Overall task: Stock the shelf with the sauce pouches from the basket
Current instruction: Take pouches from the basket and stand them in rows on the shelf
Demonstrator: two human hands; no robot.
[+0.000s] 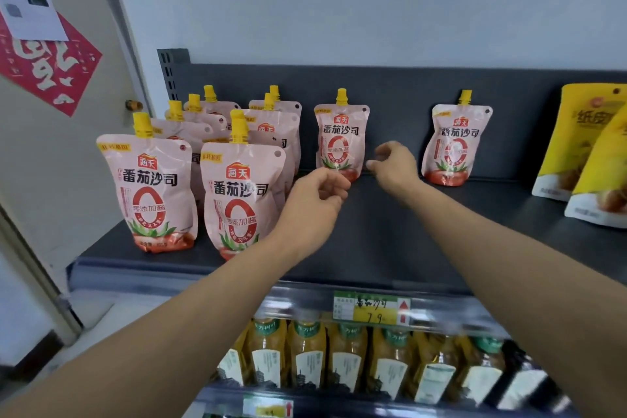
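Dark shelf (pixel 373 241) carries upright sauce pouches (pixel 237 193) (yellow-capped) clustered left, two at the far back; left hand (pixel 315 200) and right hand (pixel 395 164) hover empty, fingers loosely curled.

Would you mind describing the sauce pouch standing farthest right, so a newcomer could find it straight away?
Start at the dark grey top shelf, above the row of yellow bottles. Against its back wall, just left of the yellow snack bags, stands one pink sauce pouch with a yellow cap. Unlike the other pouches, it stands alone, with bare shelf on both sides.
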